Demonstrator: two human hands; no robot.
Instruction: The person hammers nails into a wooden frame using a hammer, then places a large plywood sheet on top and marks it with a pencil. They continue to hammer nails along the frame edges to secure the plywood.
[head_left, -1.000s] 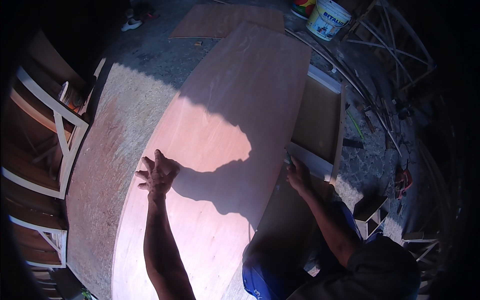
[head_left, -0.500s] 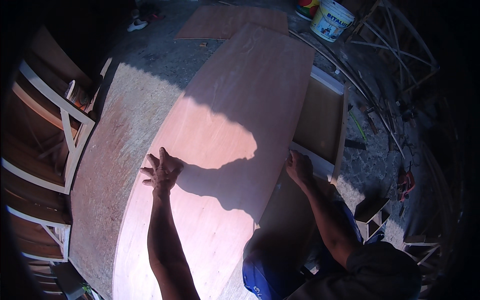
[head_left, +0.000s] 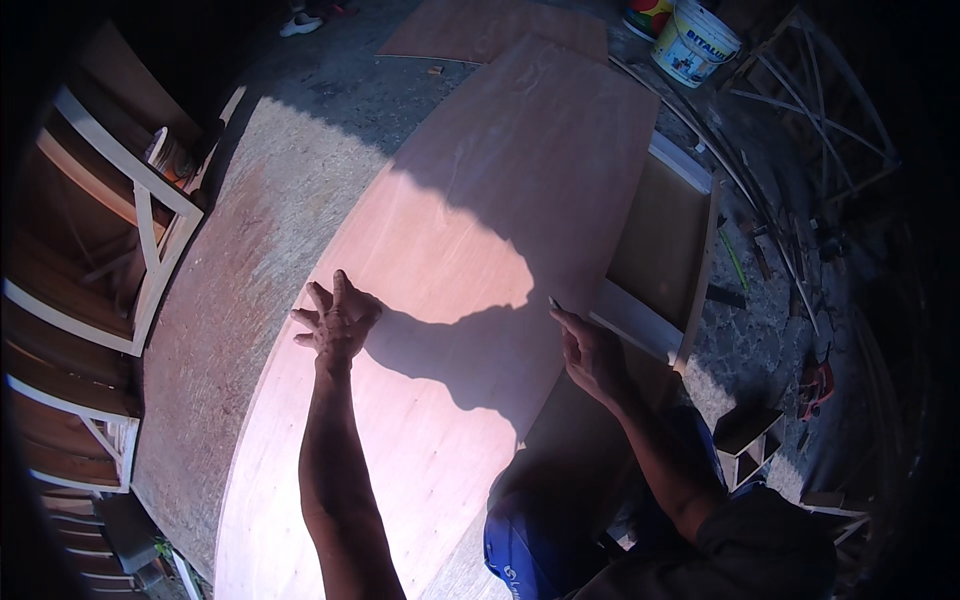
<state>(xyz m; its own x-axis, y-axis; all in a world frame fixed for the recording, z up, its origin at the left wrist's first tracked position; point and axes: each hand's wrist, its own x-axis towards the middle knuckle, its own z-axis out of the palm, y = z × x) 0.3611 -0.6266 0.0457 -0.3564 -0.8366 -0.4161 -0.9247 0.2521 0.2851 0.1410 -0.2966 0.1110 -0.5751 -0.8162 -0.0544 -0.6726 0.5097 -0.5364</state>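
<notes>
A long reddish plywood sheet [head_left: 440, 380] lies lengthwise before me, half in sunlight and half in shadow. My left hand [head_left: 341, 318] rests on it close to the left edge, fingers spread wide and palm down. Over the sheet's right side hovers my right hand [head_left: 592, 350], its fingers pinched together. A small thin, pale-tipped thing pokes out past the forefinger; its kind is too small to tell. Under the sheet's right edge shows a wooden frame [head_left: 645, 322] with white-edged crosspieces and a brown panel.
Curved wooden frames [head_left: 150, 230] stand along the left. Another plywood sheet [head_left: 430, 32] lies at the far end, near a white bucket [head_left: 692, 45]. Long strips [head_left: 745, 180] and a red tool [head_left: 817, 388] are on the floor to the right.
My right hand has moved left from the sheet's right edge to over its surface, and the thin thing now shows at its fingertips. My left hand keeps its place on the sheet.
</notes>
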